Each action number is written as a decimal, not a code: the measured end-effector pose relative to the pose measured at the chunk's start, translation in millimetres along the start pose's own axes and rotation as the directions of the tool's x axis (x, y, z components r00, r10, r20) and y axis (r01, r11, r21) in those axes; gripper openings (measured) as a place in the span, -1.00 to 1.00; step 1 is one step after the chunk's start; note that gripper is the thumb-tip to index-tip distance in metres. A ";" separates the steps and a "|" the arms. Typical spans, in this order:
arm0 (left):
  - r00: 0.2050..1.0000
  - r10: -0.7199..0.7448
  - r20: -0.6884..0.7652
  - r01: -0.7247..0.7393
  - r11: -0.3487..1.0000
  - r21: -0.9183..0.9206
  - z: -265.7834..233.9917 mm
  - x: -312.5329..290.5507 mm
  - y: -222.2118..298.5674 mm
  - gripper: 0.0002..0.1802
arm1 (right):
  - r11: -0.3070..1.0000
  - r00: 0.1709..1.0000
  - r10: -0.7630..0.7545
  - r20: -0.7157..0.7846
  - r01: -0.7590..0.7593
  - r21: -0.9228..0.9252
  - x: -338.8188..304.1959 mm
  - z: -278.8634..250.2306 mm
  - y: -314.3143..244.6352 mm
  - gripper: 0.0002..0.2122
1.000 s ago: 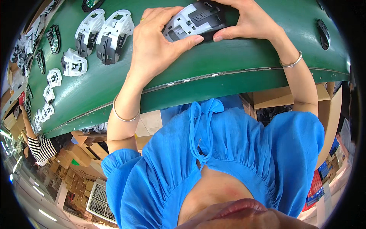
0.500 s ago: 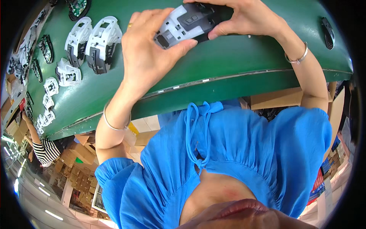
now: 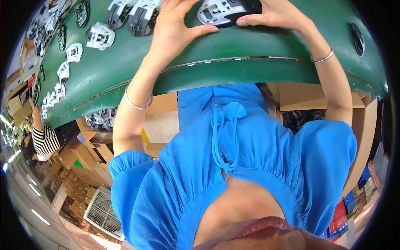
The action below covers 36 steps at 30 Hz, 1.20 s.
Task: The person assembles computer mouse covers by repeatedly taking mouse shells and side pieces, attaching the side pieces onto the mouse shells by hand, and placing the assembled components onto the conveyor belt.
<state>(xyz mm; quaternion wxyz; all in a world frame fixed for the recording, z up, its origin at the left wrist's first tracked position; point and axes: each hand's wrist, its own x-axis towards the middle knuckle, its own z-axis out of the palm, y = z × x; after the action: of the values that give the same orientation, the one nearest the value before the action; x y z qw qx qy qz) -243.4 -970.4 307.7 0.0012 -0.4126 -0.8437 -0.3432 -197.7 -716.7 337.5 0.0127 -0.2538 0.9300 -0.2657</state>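
Near the top edge, a black-and-white plastic shell [image 3: 218, 13] with cut-outs in its white part is between my hands, its far side cut off by the picture's edge. My right hand [image 3: 280, 16] has the shell's black end, thumb along the near side; its fingertips are out of view. My left hand [image 3: 175, 27] is at the white end, fingers spread and thumb stretched out, with a strip of green table showing between thumb and shell. Just left of it stand two more black-and-white shells, one [image 3: 141, 18] close to my fingers and another [image 3: 121, 12] beyond.
White plastic frames [image 3: 100, 36] run in a row down the left of the green table [image 3: 250, 46]. Dark circuit-board pieces [image 3: 82, 13] lie beyond them. A black curved part [image 3: 357, 39] is at the right. Cardboard boxes [image 3: 300, 96] stand below; another person [image 3: 45, 141] works far left.
The view has shifted, so the table and its parts sit higher in the picture. My left hand has loosened from the shell, which now shows its cut-outs from another angle.
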 end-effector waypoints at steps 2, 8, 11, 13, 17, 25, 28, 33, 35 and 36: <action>0.997 0.058 -0.041 -0.060 0.998 -0.036 7.5 2.4 -1.8 -0.34 | 0.999 0.998 0.043 -0.045 -0.044 -0.019 1.3 6.1 3.4 -0.31; 0.995 0.087 -0.050 -0.090 0.993 -0.076 11.1 -3.3 -9.0 -0.43 | 0.999 0.992 -0.026 -0.126 0.030 0.032 6.4 12.4 2.9 -0.40; 0.969 0.249 -0.008 -0.249 0.969 -0.010 12.6 6.8 -17.6 -0.31 | 0.999 0.991 -0.023 -0.135 0.026 0.025 6.1 11.3 8.5 -0.40; 0.976 0.216 0.031 -0.214 0.976 -0.049 2.5 6.7 -7.6 -0.25 | 0.999 0.994 0.035 -0.100 -0.032 0.032 2.5 11.5 4.5 -0.33; 0.981 0.194 -0.004 -0.193 0.981 0.015 15.7 4.4 -9.3 -0.26 | 0.997 0.989 0.079 -0.126 -0.076 0.034 -3.1 10.9 -12.8 -0.22; 0.923 0.380 -0.050 -0.382 0.923 -0.042 14.6 16.7 -18.4 -0.30 | 0.987 0.969 -0.022 -0.247 -0.019 -0.162 -9.6 30.4 -9.6 -0.22; 0.910 0.412 -0.038 -0.413 0.909 -0.048 13.6 21.6 -22.4 -0.33 | 0.988 0.958 -0.043 -0.285 -0.001 -0.151 -7.0 30.1 -8.8 -0.25; 0.889 0.457 0.033 -0.455 0.889 -0.051 15.5 31.6 -32.0 -0.38 | 0.971 0.968 0.031 -0.248 -0.088 -0.221 -13.1 29.7 -16.7 -0.18; 0.905 0.397 0.152 -0.404 0.915 0.014 9.9 32.2 -28.2 -0.31 | 0.953 0.958 0.030 -0.285 -0.114 -0.281 -13.0 33.3 -24.5 -0.15; 0.910 0.392 0.133 -0.395 0.919 -0.003 7.7 29.0 -26.1 -0.28 | 0.954 0.956 -0.006 -0.295 -0.083 -0.289 -11.8 31.8 -34.0 -0.16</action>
<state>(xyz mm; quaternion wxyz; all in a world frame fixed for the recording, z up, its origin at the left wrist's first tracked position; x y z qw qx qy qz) -278.5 -956.8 295.0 0.0199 -0.5958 -0.7456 -0.2979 -166.5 -751.4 325.8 -0.1580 -0.1925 0.9557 -0.1567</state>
